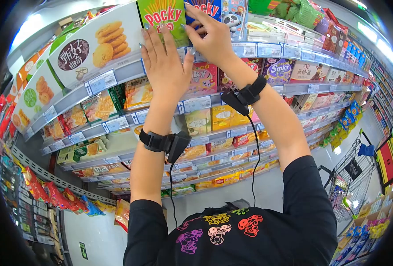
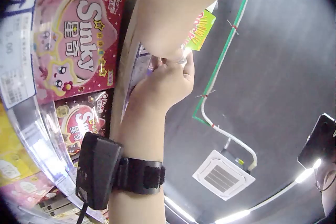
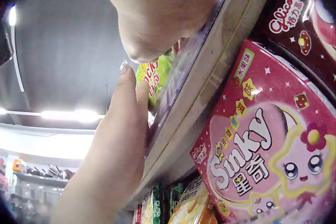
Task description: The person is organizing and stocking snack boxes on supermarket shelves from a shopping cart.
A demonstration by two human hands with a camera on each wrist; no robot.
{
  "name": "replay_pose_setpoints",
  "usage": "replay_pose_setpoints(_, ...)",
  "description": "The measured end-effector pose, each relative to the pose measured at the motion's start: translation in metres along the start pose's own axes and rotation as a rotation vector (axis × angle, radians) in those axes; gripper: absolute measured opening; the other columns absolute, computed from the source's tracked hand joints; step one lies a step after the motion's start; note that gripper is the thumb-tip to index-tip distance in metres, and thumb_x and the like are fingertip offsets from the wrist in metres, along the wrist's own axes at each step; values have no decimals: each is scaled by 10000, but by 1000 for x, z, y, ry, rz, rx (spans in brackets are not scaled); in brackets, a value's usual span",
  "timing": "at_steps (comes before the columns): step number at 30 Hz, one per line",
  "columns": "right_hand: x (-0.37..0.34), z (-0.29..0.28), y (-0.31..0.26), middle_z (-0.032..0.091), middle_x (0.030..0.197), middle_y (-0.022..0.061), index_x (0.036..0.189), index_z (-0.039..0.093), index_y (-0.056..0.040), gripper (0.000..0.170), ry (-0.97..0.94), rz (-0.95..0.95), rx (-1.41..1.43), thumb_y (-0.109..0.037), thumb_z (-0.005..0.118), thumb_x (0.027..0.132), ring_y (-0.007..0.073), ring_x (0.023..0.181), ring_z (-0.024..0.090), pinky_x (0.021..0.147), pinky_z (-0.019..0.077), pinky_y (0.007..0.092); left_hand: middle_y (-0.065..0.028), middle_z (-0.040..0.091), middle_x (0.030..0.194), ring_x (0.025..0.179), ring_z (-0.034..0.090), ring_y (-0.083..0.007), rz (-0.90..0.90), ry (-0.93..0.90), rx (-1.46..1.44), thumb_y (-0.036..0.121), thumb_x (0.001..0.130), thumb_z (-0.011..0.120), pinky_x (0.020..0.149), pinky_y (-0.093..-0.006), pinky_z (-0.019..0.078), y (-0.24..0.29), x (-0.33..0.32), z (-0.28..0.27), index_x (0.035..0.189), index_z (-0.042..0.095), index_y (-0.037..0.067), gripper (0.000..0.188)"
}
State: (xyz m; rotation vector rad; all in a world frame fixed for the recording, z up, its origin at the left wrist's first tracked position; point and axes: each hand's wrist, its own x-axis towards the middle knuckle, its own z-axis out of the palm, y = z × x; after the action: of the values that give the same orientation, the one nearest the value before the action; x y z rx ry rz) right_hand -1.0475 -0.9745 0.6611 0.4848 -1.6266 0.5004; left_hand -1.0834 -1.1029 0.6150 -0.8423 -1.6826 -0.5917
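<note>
In the head view, the left hand lies with straight, spread fingers against the front of a green Pocky box on the top shelf. Beside it the right hand reaches the same box's right edge. Its thumb and forefinger tips rest there, and its other fingers bend in front of a blue Pocky box. Whether those bent fingers grip an edge I cannot tell. The right wrist view shows the left hand close by the green box. Only the back of the right hand shows in the left wrist view.
Left of the hands stands a large white cookie box. Price tags line the shelf edges, and pink Sinky boxes fill the shelf below. A shopping cart stands in the aisle at right. Snack bags hang at left.
</note>
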Motion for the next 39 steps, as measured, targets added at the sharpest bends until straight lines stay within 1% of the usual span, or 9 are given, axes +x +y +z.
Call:
replay_pose_setpoints(5, -2, 6, 8, 649, 909, 121, 1139, 527, -59, 393, 39, -4, 42, -70, 606, 754, 186, 664, 641, 589, 520, 271, -279, 134, 1405, 1321, 92, -408, -9, -13, 28, 405, 872, 405, 1050, -519, 99, 0, 0, 0, 1370, 159, -16, 697)
replay_pose_setpoints(14, -2, 2, 2, 646, 842, 109, 1039, 558, -48, 281, 114, -48, 46, -68, 584, 760, 198, 634, 630, 566, 500, 281, -276, 129, 1408, 1323, 76, -414, 14, -18, 56, 436, 873, 397, 1036, -550, 100, -1, -2, 1, 1374, 157, -6, 710)
replay_pose_setpoints(17, -2, 2, 1, 633, 807, 104, 1002, 568, -58, 258, 89, -12, 4, -106, 588, 749, 227, 648, 615, 571, 485, 316, -283, 140, 1402, 1323, 80, -413, 24, 13, 32, 464, 857, 413, 1033, -549, 106, -2, -1, 6, 1377, 182, 16, 724)
replay_pose_setpoints(20, -1, 2, -6, 590, 795, 144, 1286, 423, -108, 545, 75, -35, -82, -95, 597, 769, 248, 692, 609, 632, 495, 348, -286, 149, 1398, 1321, 87, -417, 40, 35, -25, 462, 851, 422, 1032, -548, 110, -4, -3, 6, 1382, 182, 33, 724)
replay_pose_setpoints(21, -3, 3, -6, 592, 821, 149, 1287, 422, -117, 537, 74, -38, -91, -117, 593, 778, 253, 744, 613, 682, 490, 371, -286, 151, 1397, 1320, 90, -419, 48, 45, -50, 454, 851, 423, 1033, -547, 112, -4, -3, 5, 1384, 176, 38, 720)
replay_pose_setpoints(24, -7, 4, 10, 617, 775, 101, 986, 572, -59, 271, 156, -139, -183, -150, 592, 732, 247, 693, 602, 599, 475, 348, -282, 155, 1397, 1317, 104, -419, 41, 47, -92, 425, 852, 424, 1037, -542, 110, -3, -2, 1, 1386, 154, 35, 715)
replay_pose_setpoints(29, -18, -11, 14, 605, 858, 130, 1091, 532, -23, 401, -49, -139, -229, -167, 586, 721, 299, 829, 560, 753, 436, 387, -265, 155, 1406, 1318, 116, -408, -31, 56, -114, 387, 850, 428, 1041, -533, 112, 3, 2, 3, 1387, 133, 24, 712)
replay_pose_setpoints(33, -19, -15, 1, 581, 858, 141, 1118, 514, -8, 455, -131, -82, -182, -202, 598, 715, 299, 861, 527, 775, 399, 411, -259, 161, 1408, 1320, 118, -404, -51, 61, -122, 360, 848, 448, 1044, -522, 112, 7, 2, 3, 1383, 125, 5, 719)
replay_pose_setpoints(39, -32, -16, -3, 592, 833, 160, 1070, 520, 45, 476, -65, -162, -225, -206, 598, 673, 311, 855, 537, 795, 406, 399, -281, 132, 1407, 1316, 103, -419, -47, 79, -252, 336, 843, 458, 1063, -475, 108, 8, -4, 2, 1356, 101, -77, 749)
